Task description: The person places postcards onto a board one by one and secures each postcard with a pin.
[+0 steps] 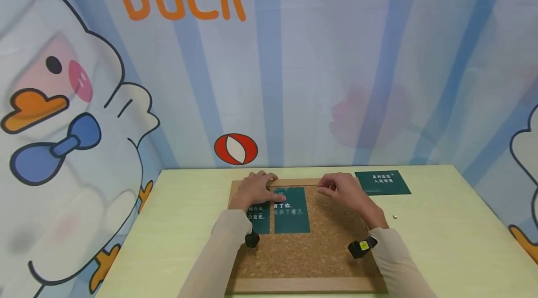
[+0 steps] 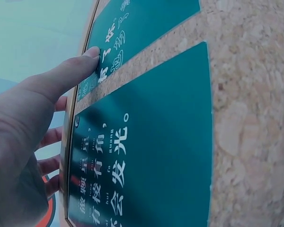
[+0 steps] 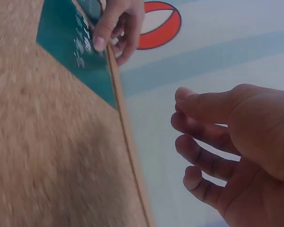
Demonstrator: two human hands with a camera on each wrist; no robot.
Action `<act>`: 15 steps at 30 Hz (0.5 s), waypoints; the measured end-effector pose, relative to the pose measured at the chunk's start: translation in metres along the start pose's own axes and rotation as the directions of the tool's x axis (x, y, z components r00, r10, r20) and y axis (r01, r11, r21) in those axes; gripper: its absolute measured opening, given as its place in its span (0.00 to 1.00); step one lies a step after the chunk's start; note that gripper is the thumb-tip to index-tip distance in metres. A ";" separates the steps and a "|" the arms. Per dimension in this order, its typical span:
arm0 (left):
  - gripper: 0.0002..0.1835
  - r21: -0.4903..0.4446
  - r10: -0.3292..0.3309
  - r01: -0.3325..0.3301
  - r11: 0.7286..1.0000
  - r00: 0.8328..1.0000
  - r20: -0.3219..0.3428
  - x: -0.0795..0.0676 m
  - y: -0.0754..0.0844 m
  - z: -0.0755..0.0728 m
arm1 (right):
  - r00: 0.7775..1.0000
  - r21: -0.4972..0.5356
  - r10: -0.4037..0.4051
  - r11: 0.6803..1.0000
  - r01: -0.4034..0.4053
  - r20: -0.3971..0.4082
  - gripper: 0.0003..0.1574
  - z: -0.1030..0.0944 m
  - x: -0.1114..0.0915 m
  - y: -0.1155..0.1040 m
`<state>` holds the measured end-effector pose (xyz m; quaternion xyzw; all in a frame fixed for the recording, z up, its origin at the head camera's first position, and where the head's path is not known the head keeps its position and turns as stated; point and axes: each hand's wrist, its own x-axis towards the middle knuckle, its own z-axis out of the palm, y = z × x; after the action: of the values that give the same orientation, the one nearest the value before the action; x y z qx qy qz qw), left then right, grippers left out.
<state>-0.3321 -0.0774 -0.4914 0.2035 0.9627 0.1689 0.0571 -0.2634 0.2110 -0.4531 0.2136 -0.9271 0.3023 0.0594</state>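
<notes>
A cork board (image 1: 302, 256) in a light wooden frame lies on the table. Two dark green cards with white writing are side by side on it, the left card (image 2: 165, 142) and the right card (image 1: 293, 218). At a corner of the left card shows a small round tack (image 2: 76, 122). My left hand (image 1: 255, 190) grips the board's far edge, fingers behind the frame and thumb pressing the right card's upper corner. Near the far frame, right of the cards, is my right hand (image 1: 342, 190), thumb and index fingertips together; I cannot tell what they pinch.
A third green card (image 1: 382, 183) lies on the table (image 1: 428, 242) beyond the board's far right corner. Nearer, right of the board, there is a small shiny round piece (image 1: 395, 217). A printed curtain (image 1: 311, 64) hangs behind the table.
</notes>
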 end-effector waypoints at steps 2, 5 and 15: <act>0.42 0.000 0.001 -0.001 1.000 1.000 0.001 0.000 0.000 0.001 | 1.000 0.025 0.003 1.000 -0.003 0.023 0.03 0.005 0.006 0.000; 0.42 0.001 0.003 -0.003 1.000 1.000 0.002 0.000 0.000 0.001 | 0.998 0.056 0.020 0.998 -0.024 0.057 0.05 0.012 0.015 0.000; 0.42 0.000 0.006 -0.006 1.000 1.000 0.000 0.000 -0.002 0.000 | 0.990 0.088 0.050 0.994 -0.062 0.131 0.08 0.030 0.038 0.004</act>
<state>-0.3331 -0.0785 -0.4920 0.2066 0.9621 0.1691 0.0564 -0.2992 0.1828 -0.4704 0.2091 -0.9197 0.3318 -0.0191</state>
